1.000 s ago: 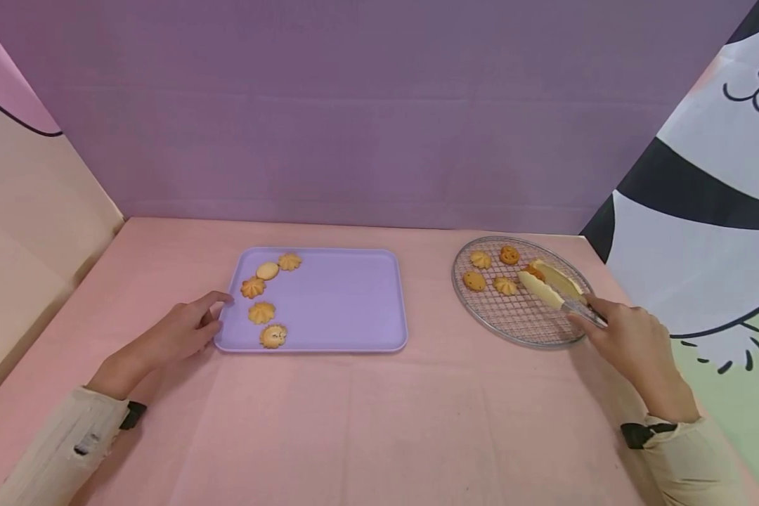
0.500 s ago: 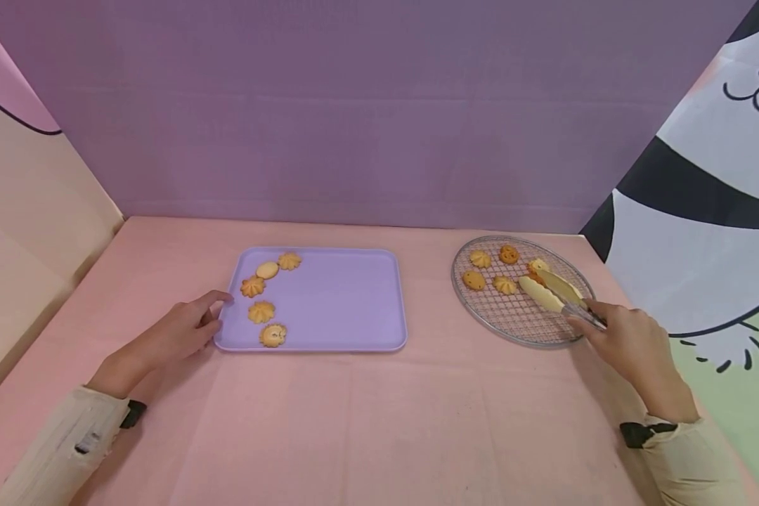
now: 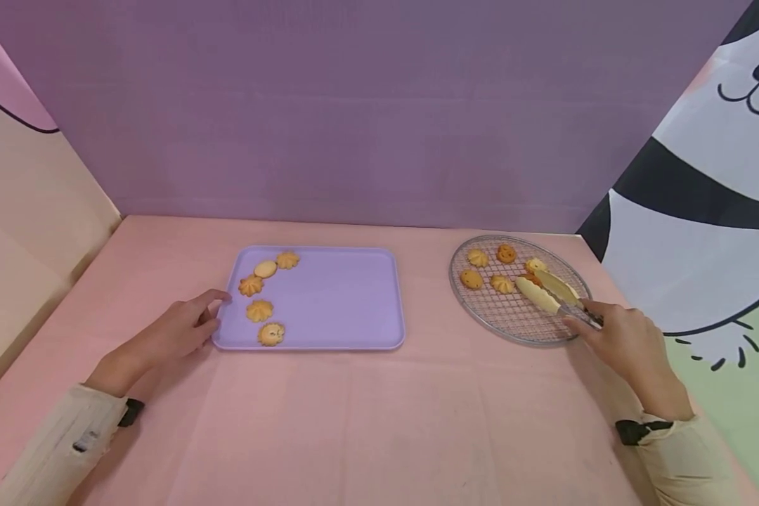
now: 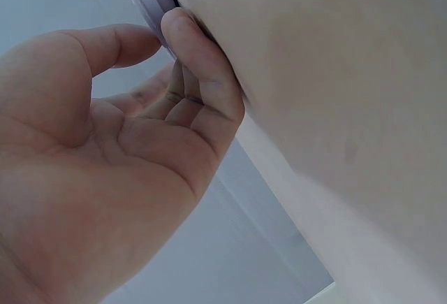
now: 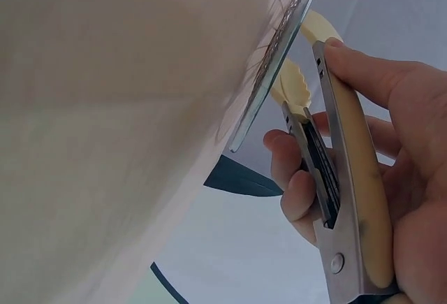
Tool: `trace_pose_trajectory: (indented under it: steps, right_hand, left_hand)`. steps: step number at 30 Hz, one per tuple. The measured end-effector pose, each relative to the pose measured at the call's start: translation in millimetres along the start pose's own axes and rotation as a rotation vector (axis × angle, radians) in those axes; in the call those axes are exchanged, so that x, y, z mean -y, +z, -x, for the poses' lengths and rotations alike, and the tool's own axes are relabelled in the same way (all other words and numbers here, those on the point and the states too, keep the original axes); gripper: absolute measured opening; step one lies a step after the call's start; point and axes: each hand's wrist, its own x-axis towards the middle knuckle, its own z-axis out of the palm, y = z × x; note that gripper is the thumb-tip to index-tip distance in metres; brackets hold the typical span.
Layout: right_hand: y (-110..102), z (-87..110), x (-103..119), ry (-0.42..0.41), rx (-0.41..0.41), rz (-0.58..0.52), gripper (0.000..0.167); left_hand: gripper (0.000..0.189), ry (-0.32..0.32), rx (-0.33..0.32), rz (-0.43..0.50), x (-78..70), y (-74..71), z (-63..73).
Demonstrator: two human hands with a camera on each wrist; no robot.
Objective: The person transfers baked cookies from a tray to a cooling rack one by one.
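The tips of the tongs are now closer together than one second ago, and a pale cookie shows behind them on the wire rack. An orange cookie lies between the tips, so probably it is being gripped. The right hand grasps the tongs. Left of the rack, the left hand only touches the lilac tray, its fingers loosely bent. Beneath the rack is the pink bench; behind it, a purple wall.

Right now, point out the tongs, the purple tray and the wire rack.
Tongs (image 5: 362, 178), right wrist view, on the tan handle.
Purple tray (image 3: 329, 299), head view, on its bare middle.
Wire rack (image 3: 512, 315), head view, on bare mesh.
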Motion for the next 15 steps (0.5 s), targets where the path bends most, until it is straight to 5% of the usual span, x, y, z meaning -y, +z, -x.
trace_pose_trajectory:
  steps: [15]
  right_hand:
    - [0.6, 2.2, 0.4, -0.011, -0.046, -0.009, 0.061]
  left_hand:
    - [0.043, 0.002, -0.002, -0.018, 0.4, 0.6, -0.6]
